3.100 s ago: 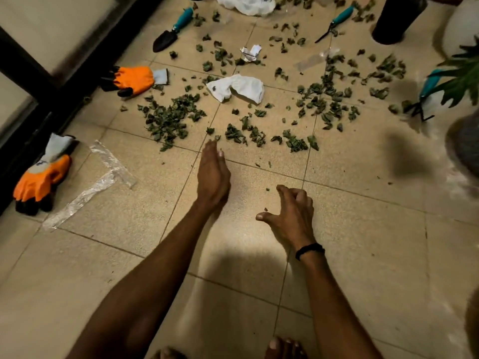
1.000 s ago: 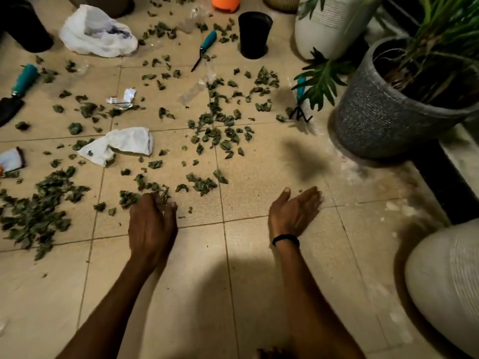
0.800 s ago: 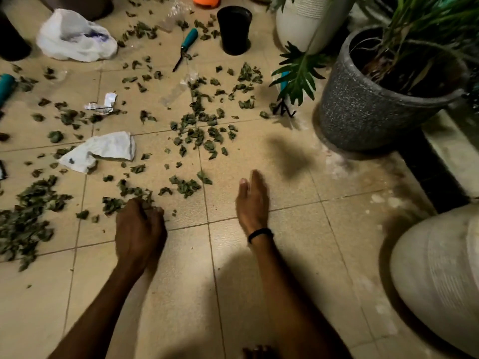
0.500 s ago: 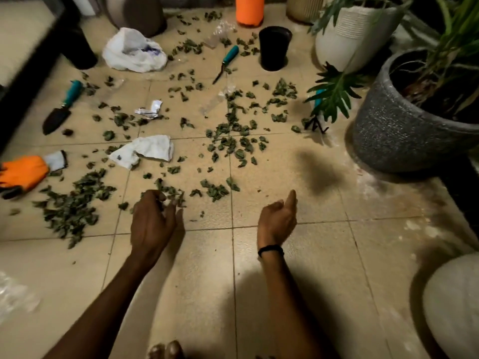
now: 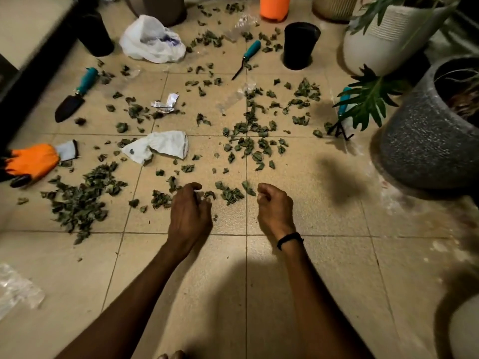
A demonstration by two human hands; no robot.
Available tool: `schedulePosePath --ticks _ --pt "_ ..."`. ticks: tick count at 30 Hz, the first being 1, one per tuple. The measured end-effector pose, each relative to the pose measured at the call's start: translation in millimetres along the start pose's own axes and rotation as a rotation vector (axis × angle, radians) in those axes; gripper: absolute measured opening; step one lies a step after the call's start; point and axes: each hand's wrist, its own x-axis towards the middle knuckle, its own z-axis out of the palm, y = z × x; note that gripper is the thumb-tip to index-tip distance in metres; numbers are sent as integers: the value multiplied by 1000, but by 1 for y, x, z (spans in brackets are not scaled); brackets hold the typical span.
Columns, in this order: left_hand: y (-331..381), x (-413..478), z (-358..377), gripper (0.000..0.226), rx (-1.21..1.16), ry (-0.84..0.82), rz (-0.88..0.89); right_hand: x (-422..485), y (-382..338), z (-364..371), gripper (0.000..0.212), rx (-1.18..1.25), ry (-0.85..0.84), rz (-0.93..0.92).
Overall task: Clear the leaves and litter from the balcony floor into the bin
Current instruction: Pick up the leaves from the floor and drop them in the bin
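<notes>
Leaves (image 5: 229, 194) lie between left hand (image 5: 190, 212) and right hand (image 5: 274, 207).

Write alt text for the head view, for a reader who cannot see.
A person's left hand curls its fingers into leaves scattered on a tiled floor, while the right hand is curled beside it. Beyond lie white litter, garden tools and plant pots.

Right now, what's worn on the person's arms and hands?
No sleeves in view and no gloves on the left hand or right hand. A thin black band circles the right wrist; the left wrist is bare.
</notes>
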Motion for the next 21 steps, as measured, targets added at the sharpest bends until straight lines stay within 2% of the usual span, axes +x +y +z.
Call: schedulePosePath --ticks 3,6,8,10,12,16,18,21 --pt "7 6 6 43 -5 -58 3 9 -6 5 40 -158 -21 -128" --pt "15 11 12 58 -8 -153 -7 17 -11 18 53 -313 -153 -234" --pt "20 13 18 66 -2 -188 -2 20 -13 27 46 -411 -174 -295" --pt "24 16 23 70 6 -200 20 22 -15 29 28 -475 -130 -314" --pt "25 20 26 70 15 -203 24 21 -19 24 17 -441 -87 -262" --pt "22 25 31 75 80 -223 36 13 -16 -9 8 -103 62 -7" --pt "19 27 34 76 126 -240 73 9 -9 -31 14 -4 144 84" --pt "19 27 38 64 197 -247 135 8 5 -48 31 -97 148 119"
